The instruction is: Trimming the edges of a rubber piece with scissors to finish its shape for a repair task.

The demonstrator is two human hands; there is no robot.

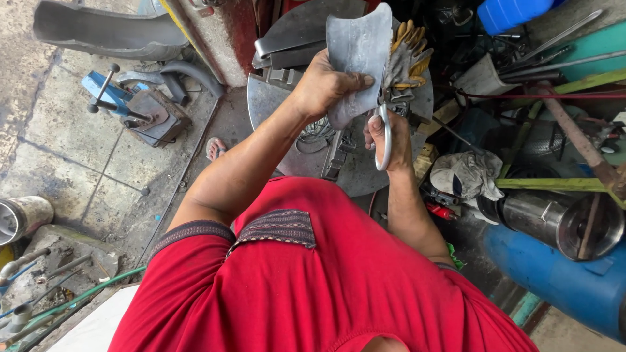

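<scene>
1. Left hand: clenched on metal sheet piece, thumb across its face; curved top edge free at 12 o'clock.
2. Right hand: fingers through shears handle loop, at sheet's lower edge.
3. Work glove: 3 o'clock, just beside the sheet.
4. Round steel plate: beneath; open floor at 9 o'clock.

Single head-worn camera, looking steeply down, close over red shirt, workshop floor at left

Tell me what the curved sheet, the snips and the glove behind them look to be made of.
Curved sheet: thin dull grey metal, probably galvanised steel; matte and smudged. Snips: bright polished metal handle loop. Glove: worn grey fabric with yellow fingers, possibly leather.
</scene>
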